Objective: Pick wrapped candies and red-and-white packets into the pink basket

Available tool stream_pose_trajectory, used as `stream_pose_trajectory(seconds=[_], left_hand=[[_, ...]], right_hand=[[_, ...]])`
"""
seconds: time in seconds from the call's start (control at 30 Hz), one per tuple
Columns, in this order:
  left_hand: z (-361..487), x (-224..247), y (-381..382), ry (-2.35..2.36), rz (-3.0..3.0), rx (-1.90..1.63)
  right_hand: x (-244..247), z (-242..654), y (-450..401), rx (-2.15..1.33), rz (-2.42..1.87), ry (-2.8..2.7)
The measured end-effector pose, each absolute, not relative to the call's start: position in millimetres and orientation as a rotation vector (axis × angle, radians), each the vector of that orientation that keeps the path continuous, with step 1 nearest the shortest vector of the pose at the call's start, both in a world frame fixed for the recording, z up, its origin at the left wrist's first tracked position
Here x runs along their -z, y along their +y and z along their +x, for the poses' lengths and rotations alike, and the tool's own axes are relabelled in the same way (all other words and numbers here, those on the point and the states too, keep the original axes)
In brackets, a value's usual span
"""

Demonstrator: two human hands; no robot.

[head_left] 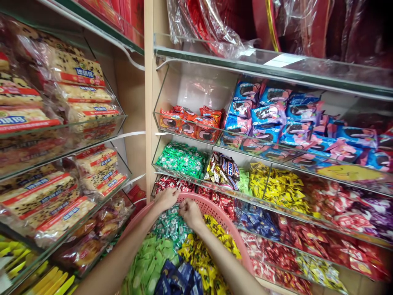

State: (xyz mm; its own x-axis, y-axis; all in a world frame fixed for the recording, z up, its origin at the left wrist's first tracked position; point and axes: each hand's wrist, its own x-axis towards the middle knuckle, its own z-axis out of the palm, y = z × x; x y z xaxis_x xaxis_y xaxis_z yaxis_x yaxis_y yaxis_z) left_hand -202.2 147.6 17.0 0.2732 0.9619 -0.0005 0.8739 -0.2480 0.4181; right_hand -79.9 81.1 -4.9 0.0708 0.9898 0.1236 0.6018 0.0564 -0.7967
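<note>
A pink plastic basket (225, 215) with a perforated rim stands in front of me, full of wrapped candies. Inside it lie dark-green candies (172, 227) at the far side, light-green packets (152, 256) at left, yellow packets (196, 250) at right and dark-blue packets (178, 278) nearest me. My left hand (167, 199) is closed over the basket's far rim. Beside it, my right hand (190, 212) is curled shut just above the dark-green candies. Whatever either hand's fingers hold is hidden or too small to name.
Glass-fronted shelves hold green candies (181, 159), dark chocolate packs (222, 169), yellow packets (278, 186) and blue cookie packs (272, 110). Packaged pastries (82, 73) fill the left shelves. A glass shelf edge (260, 65) runs overhead, below plastic-wrapped red items (211, 24).
</note>
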Motion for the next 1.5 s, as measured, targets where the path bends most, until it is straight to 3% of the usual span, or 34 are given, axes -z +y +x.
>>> stream_pose_trajectory(seconds=[0.67,1.07,1.33,1.5], left_hand=[[-199.1,-23.7,144.2,1.68,2.205,-0.331],[-201.8,-16.7,146.7,1.668,2.166,-0.377],[-210.2,-15.0,145.4,1.705,2.175,-0.401],[-217.0,-11.3,149.0,1.726,2.149,-0.393]], right_hand=[[-12.4,-90.5,67.9,-0.367,-1.943,-1.762],[-131.3,-84.8,116.6,-0.008,-1.745,-1.885],[-131.2,-97.3,180.9,-0.34,-2.038,-1.811],[-130.9,-102.7,186.0,-0.371,-2.102,-1.765]])
